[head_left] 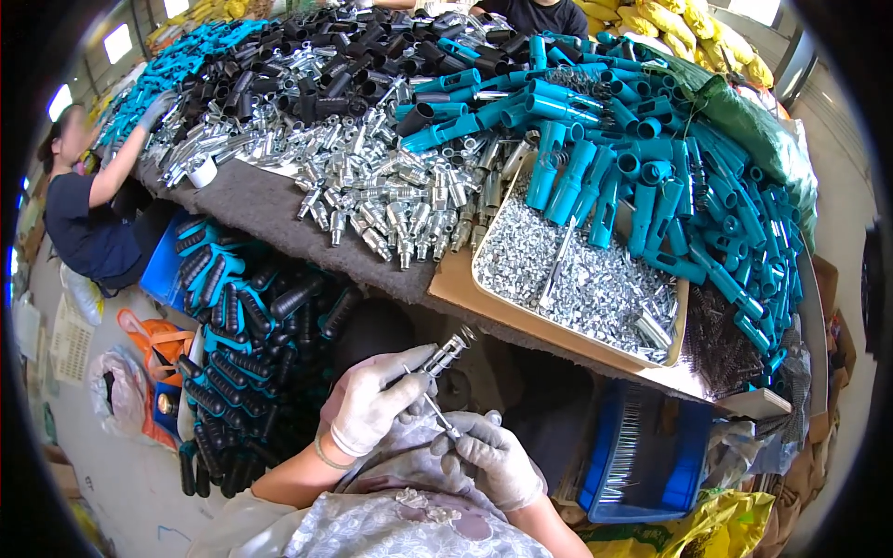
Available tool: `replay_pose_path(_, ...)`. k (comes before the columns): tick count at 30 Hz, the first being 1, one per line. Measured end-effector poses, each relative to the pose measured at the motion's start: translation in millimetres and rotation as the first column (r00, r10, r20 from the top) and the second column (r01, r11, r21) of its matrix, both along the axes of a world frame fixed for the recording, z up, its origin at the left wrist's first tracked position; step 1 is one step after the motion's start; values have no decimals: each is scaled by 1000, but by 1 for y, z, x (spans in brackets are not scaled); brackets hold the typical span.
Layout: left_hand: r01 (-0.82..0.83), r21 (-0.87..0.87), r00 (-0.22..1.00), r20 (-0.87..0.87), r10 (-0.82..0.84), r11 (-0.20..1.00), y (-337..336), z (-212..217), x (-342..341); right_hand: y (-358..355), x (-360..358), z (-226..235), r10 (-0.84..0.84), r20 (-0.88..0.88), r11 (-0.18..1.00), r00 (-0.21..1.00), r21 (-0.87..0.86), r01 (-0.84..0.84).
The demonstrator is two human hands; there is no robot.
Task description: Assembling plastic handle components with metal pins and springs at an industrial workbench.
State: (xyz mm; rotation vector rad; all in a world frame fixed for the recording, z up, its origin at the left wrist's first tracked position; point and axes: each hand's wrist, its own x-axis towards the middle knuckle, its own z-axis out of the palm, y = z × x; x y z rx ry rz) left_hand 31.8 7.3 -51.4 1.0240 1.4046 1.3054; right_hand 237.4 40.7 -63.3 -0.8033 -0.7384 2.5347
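Gloved in white, my left hand (pixel 377 405) is closed around a shiny metal cylindrical fitting (pixel 445 356) with a ringed, spring-like end pointing up and right. A thin metal rod (pixel 434 407) runs from beside that fitting down to my right hand (pixel 493 456), whose gloved fingers pinch its lower end. Whether the rod goes into the fitting, I cannot tell. Both hands are above my patterned apron (pixel 372 525), below the table's front edge. Small clear or shiny pieces (pixel 428 505) lie on the apron.
A tray of tiny metal parts (pixel 577 279) stands on the table's near edge. Around it are piled metal fittings (pixel 391 186), teal housings (pixel 642 177) and black tubes (pixel 326 70). Below stand blue bins, one holding thin rods (pixel 623 446); finished-looking black-and-teal handles (pixel 233 344) are heaped left. A co-worker (pixel 93 205) reaches across the left end.
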Motion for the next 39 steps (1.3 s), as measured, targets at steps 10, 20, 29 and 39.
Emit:
replay_pose_path(10, 72, 115, 946, -322, -31, 991, 14, 4, 6, 0, 2, 2, -43, 175, 973, 984, 231, 1)
replay_pose_path(20, 196, 492, 497, -796, 347, 848, 122, 53, 34, 5, -2, -9, -251, -94, 968, 964, -29, 249)
replay_pose_path(29, 96, 641, 520, -685, 510, 762, 141, 48, 24, 0, -8, -7, -278, 7, 958, 960, 71, 277)
replay_pose_path(39, 170, 175, 224, -965, 134, 970, 103, 12, -59, -5, -14, -25, -286, 62, 956, 956, -52, 290)
